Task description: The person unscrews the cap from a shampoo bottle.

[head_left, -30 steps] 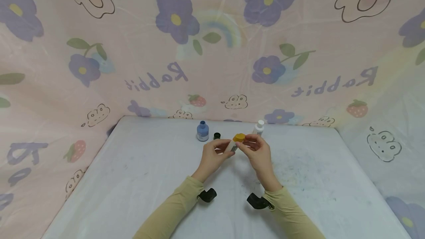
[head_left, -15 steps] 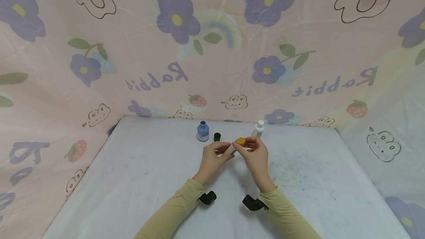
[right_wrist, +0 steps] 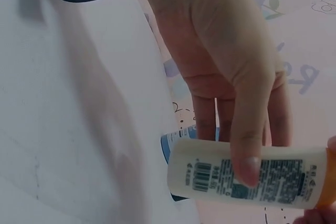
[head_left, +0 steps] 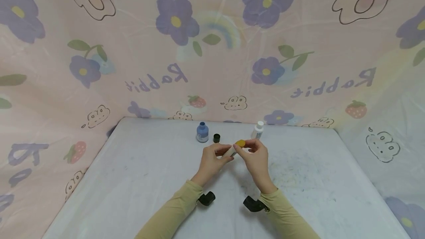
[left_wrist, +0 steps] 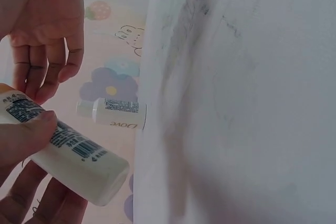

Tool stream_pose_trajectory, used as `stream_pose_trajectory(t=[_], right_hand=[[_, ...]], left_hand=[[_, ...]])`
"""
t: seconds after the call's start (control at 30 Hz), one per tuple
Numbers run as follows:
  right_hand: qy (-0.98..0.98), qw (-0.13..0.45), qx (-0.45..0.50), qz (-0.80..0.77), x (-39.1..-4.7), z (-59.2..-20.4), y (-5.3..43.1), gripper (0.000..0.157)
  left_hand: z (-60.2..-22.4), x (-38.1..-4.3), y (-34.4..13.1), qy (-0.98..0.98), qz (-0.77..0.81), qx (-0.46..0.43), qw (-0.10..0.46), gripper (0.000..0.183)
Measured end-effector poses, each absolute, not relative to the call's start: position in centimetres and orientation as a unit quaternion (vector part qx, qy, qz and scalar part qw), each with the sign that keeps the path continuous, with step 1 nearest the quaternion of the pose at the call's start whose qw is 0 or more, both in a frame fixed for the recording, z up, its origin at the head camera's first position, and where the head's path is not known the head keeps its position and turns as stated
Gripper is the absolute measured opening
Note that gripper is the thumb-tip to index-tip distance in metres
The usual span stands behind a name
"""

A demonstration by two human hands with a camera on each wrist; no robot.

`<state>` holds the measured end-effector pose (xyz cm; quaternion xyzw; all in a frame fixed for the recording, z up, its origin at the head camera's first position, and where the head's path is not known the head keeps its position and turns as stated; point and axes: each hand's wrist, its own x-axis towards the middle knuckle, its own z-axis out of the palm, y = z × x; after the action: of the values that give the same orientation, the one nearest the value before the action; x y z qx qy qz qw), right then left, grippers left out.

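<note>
Just above the table, a white bottle with a printed label (head_left: 230, 152) is held tilted between the two hands. My left hand (head_left: 211, 159) grips its body, the thumb lying over the label; in the left wrist view the barcode on the bottle (left_wrist: 97, 174) shows. At the upper end is a yellow-orange cap (head_left: 240, 143), which my right hand (head_left: 256, 161) pinches between thumb and fingers. The right wrist view has the cap (right_wrist: 328, 177) at its right edge, against the bottle's top. I cannot tell whether the cap is loose or screwed on.
Behind the hands stand an uncapped blue bottle (head_left: 202, 133), a small black cap (head_left: 217, 138) and a white Dove bottle (head_left: 257, 131) with its cap on. A patterned cloth (head_left: 216, 47) rises behind the white table (head_left: 149, 194).
Both hands, with the bottle, have sunk slightly. My right hand has shifted a little left, and its thumb has moved across the front of the yellow cap.
</note>
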<state>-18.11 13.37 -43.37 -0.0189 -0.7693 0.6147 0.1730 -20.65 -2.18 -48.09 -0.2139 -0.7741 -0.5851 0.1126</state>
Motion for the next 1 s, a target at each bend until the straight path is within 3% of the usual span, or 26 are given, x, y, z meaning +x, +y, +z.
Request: stream_pose_trajectory(t=[0.2, 0.43, 0.53, 0.8, 1.0], right_hand=[[-0.761, 0.16, 0.013, 0.629, -19.0, -45.0, 14.4, 0.032], [-0.76, 0.087, 0.093, 0.637, -19.5, -45.4, 15.8, 0.031], [-0.752, 0.075, 0.107, 0.646, -19.7, -45.7, 15.9, 0.032], [-0.723, 0.098, 0.051, 0.682, -19.3, -46.2, 14.8, 0.047], [-0.716, 0.135, 0.029, 0.685, -18.1, -44.9, 13.6, 0.044]], left_hand=[[-46.9, -20.4, -2.7, -0.768, -0.584, -0.247, 0.092, 0.034], [-46.8, -21.7, -4.1, -0.765, -0.589, -0.257, -0.039, 0.038], [-45.7, -21.3, -4.4, -0.757, -0.598, -0.254, -0.064, 0.039], [-44.2, -20.3, -4.3, -0.755, -0.605, -0.246, -0.05, 0.035], [-44.2, -20.3, -4.0, -0.757, -0.606, -0.242, -0.014, 0.033]])
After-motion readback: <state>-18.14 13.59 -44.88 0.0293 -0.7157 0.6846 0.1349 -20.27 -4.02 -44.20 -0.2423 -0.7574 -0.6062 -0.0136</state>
